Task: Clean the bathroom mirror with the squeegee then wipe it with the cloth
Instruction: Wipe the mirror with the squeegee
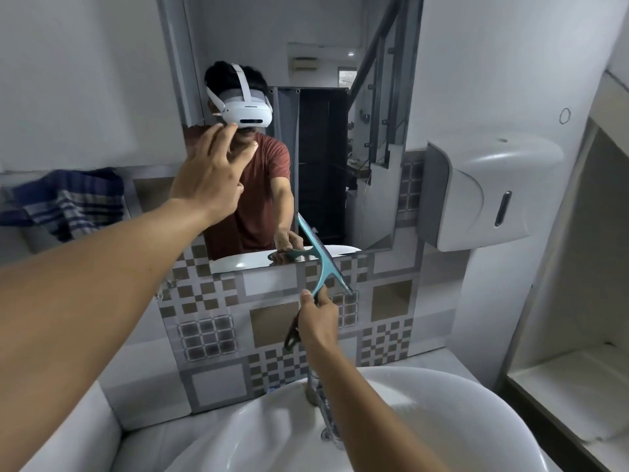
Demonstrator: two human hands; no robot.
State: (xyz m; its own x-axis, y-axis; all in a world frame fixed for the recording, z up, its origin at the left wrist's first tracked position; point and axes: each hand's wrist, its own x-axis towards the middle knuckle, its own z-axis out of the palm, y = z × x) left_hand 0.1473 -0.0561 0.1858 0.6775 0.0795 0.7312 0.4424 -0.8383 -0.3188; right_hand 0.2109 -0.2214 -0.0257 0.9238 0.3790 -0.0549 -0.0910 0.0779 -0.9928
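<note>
The bathroom mirror hangs on the wall above the sink. My right hand grips the handle of a teal squeegee, whose blade lies tilted across the mirror's lower edge. My left hand is raised with straight, spread fingers touching the mirror's left part. A blue checked cloth lies draped on a ledge to the left of the mirror. The mirror reflects a person in a red shirt with a white headset.
A white sink with a chrome tap sits right below my right arm. A white wall dispenser juts out just right of the mirror. Patterned grey tiles cover the wall beneath it. A recessed shelf is at the far right.
</note>
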